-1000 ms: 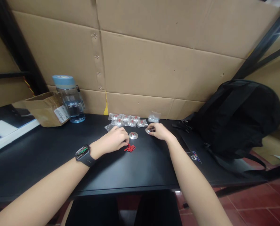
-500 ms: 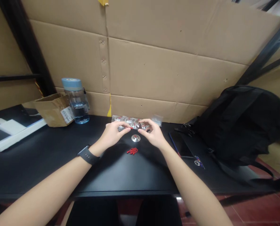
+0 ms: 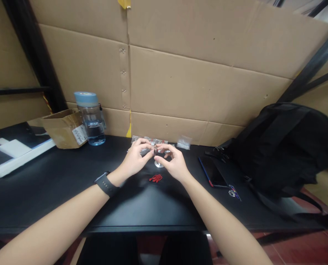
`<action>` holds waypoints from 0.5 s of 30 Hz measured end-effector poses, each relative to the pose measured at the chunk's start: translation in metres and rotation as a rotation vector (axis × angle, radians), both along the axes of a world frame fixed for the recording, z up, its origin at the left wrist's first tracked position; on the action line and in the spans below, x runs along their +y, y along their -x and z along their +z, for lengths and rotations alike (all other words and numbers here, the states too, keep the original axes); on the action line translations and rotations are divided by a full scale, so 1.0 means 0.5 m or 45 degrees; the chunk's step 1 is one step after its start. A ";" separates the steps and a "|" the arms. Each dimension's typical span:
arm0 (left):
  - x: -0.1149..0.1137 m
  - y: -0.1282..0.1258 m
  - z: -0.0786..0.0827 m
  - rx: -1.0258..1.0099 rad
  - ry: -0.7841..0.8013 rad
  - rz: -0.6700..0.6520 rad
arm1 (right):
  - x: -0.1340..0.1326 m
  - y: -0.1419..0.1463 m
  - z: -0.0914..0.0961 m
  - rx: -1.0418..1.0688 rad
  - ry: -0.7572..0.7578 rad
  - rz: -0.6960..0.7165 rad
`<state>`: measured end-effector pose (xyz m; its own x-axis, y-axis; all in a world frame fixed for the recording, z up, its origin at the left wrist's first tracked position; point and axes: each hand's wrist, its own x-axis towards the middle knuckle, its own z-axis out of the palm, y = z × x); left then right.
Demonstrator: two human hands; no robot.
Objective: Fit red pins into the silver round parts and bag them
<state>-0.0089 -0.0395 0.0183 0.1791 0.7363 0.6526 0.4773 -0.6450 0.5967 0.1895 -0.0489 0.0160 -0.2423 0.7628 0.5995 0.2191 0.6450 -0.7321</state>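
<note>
My left hand (image 3: pixel 136 159) and my right hand (image 3: pixel 172 163) meet above the black table (image 3: pixel 70 191), fingers pinched together on a small metal part (image 3: pixel 155 150) held between them. Just under the hands a round silver disc (image 3: pixel 158 164) lies on the table. A small heap of red pieces (image 3: pixel 155 178) sits a little nearer to me. Behind the hands lies a row of small clear bags with silver and red parts (image 3: pixel 152 141), mostly hidden by my fingers. A black watch (image 3: pixel 106 184) is on my left wrist.
A clear water bottle with a blue lid (image 3: pixel 90 117) and an open cardboard box (image 3: pixel 63 127) stand at the back left. A black backpack (image 3: pixel 285 143) fills the right side, with a phone (image 3: pixel 212 171) and keys (image 3: pixel 232 192) beside it. Cardboard sheets (image 3: pixel 197 81) line the back.
My left hand left the red pieces and my right hand came in from the right. Both now pinch a small part together above the silver disc.
</note>
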 end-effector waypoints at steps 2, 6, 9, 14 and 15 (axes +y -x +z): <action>-0.007 -0.003 0.002 0.043 -0.047 0.051 | 0.001 0.001 -0.002 0.017 0.027 -0.001; -0.019 -0.005 0.005 0.157 -0.108 0.109 | 0.004 0.000 -0.003 0.046 0.070 0.016; -0.022 -0.006 0.006 0.203 -0.149 0.144 | 0.005 -0.003 0.001 0.014 0.080 0.037; -0.028 -0.017 0.009 0.198 -0.240 0.221 | 0.004 -0.004 0.008 0.073 0.110 0.050; -0.030 -0.020 0.010 0.181 -0.253 0.242 | 0.004 -0.003 0.008 0.094 0.117 0.045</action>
